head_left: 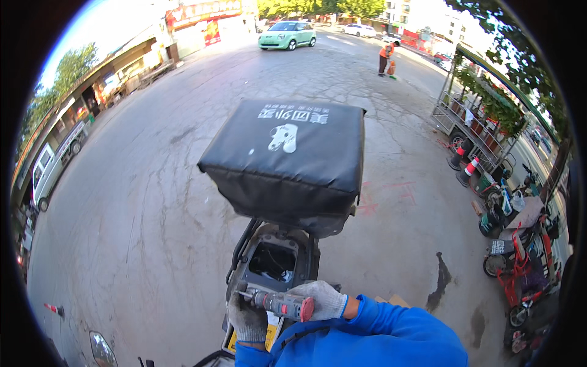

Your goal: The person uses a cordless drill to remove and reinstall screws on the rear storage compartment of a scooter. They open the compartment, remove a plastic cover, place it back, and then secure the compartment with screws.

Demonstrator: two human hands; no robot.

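Note:
In my right hand [327, 300], which wears a light grey knit glove, is a grey and red cordless drill [278, 302]. It lies level, its bit pointing left. My left hand [246, 318], in a matching glove, is closed at the tip of the bit, with a small dark piece [242, 286] by its fingertips; what exactly it grips is hard to see. Both hands are above the near end of a scooter [299, 241]. Just beyond them, the scooter's storage compartment [269, 260] stands uncovered, with dark contents inside.
A large black delivery box [281, 159] sits on the scooter's far end. To the right are traffic cones [468, 171], a plant cart [483, 122] and parked bikes [520, 263]. A person in an orange vest [387, 55] sweeps far off, and a green car [287, 35] is on the road.

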